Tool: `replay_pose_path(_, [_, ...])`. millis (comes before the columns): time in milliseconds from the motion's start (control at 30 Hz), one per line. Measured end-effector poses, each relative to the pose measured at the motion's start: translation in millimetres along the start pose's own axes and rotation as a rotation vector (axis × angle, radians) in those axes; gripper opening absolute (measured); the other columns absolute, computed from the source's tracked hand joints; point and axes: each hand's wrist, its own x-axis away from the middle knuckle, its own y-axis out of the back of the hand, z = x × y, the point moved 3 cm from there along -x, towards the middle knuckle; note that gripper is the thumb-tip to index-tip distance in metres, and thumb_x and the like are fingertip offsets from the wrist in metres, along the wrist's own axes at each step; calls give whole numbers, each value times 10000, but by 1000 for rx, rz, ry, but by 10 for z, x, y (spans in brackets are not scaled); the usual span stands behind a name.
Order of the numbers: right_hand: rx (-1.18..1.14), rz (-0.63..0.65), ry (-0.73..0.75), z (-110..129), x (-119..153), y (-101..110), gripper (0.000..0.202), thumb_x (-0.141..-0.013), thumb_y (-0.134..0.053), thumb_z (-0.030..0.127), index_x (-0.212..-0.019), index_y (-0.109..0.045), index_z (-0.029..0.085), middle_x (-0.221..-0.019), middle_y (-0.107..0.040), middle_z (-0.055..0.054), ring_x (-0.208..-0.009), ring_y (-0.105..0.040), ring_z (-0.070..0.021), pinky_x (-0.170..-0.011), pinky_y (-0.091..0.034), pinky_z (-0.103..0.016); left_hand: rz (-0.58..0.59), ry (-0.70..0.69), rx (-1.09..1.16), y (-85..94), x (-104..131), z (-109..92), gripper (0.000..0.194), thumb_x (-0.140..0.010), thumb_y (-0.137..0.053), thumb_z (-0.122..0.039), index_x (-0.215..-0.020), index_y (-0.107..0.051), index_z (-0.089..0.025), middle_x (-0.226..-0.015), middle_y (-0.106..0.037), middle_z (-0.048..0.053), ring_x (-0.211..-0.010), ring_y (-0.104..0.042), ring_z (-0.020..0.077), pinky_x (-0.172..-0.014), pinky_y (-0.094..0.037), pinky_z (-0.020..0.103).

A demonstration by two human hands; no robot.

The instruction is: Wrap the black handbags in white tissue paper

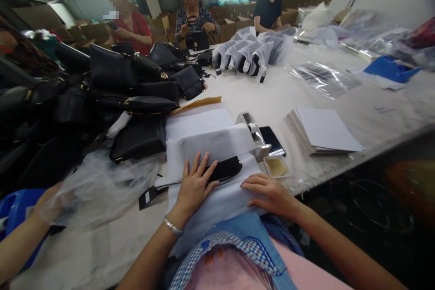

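Observation:
My left hand [196, 182] lies spread out over white tissue paper [217, 138] and a slim black bag [226, 170], its fingers apart. The bag lies on the paper, partly hidden under that hand. A black tag [147, 196] on dark cords extends to the left of it. On the right side of the paper rests my right hand [267, 191], fingers stretched out and nothing visibly gripped. Beneath the tissue is a stack of white sheets [197, 123].
Black handbags [112, 70] are heaped at left; another person's hand [50, 201] holds clear plastic [98, 188]. A tape dispenser [253, 131], phone [272, 140], small dish [276, 166] and white boards [328, 129] lie right. Wrapped bags [243, 54] and several people are beyond.

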Motion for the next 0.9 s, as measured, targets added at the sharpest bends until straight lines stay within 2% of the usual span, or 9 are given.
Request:
replay_pose_path(67, [8, 39, 9, 21, 6, -94, 359, -852, -701, 387, -1175, -672, 232, -1092, -701, -74, -1024, -631, -212, -904, -532, -358, 4, 1, 6, 20, -11, -3, 573, -949, -507, -470, -1482, -393, -292, -1613, -224, 61, -1491, -152, 346, -1158, -230, 632])
replay_pose_path(167, [21, 6, 18, -3, -14, -182, 219, -886, -666, 350, -1061, -716, 227, -996, -713, -65, -939, -639, -188, -835, -531, -321, 2, 3, 24, 59, -17, -4, 544, -959, -487, -468, -1466, -424, -280, -1605, -256, 63, -1490, -171, 338, -1159, -240, 616])
replay_pose_path(267, [23, -19, 50, -22, -27, -213, 172, -918, -624, 334, -1001, -734, 230, -935, -724, -51, -885, -649, -166, -792, -525, -282, -1, 11, 49, 92, -21, -6, 531, -960, -482, -477, -1452, -442, -278, -1597, -286, 59, -1488, -192, 326, -1160, -249, 596])
replay_pose_path(500, [155, -21, 80, 7, 25, -232, 205, -965, -550, 314, -1057, -697, 202, -880, -743, -42, -803, -675, -170, -753, -523, -296, -47, 59, 129, 154, -37, -12, 610, -964, -464, -498, -1497, -338, -230, -1540, -410, 76, -1460, -286, 295, -1168, -252, 546])
replay_pose_path(600, [191, -88, 117, 79, 98, -222, 166, -962, -550, 266, -998, -703, 210, -973, -751, -47, -863, -683, -176, -838, -532, -329, -64, 60, 129, 168, -40, -20, 585, -965, -464, -490, -1479, -364, -228, -1518, -446, 81, -1446, -319, 291, -1167, -245, 540])
replay_pose_path(700, [236, -179, 220, 223, 217, -236, 174, -953, -557, 212, -1063, -691, 224, -1186, -708, -53, -1061, -650, -196, -1002, -479, -398, -73, 62, 122, 161, -43, -17, 553, -970, -456, -484, -1455, -395, -226, -1504, -467, 76, -1433, -343, 296, -1169, -235, 536])
replay_pose_path(767, [241, -169, 309, 334, 302, -297, 202, -943, -587, 250, -1125, -672, 225, -1200, -702, -50, -1115, -620, -202, -1052, -442, -426, -72, 64, 122, 152, -42, -13, 547, -970, -456, -484, -1451, -398, -231, -1505, -467, 71, -1433, -343, 299, -1169, -231, 538])
replay_pose_path(833, [232, -119, 343, 410, 364, -389, 247, -931, -614, 313, -1152, -665, 216, -1144, -717, -54, -1076, -620, -198, -1013, -464, -411, -70, 61, 124, 147, -36, -11, 544, -971, -454, -482, -1451, -395, -231, -1509, -461, 70, -1438, -333, 298, -1167, -235, 540])
replay_pose_path(900, [239, -84, 311, 436, 392, -479, 253, -927, -616, 336, -1136, -673, 205, -1080, -720, -67, -992, -623, -191, -903, -503, -375, -73, 58, 125, 149, -29, -11, 538, -972, -455, -474, -1446, -399, -226, -1511, -458, 70, -1441, -329, 295, -1165, -240, 540])
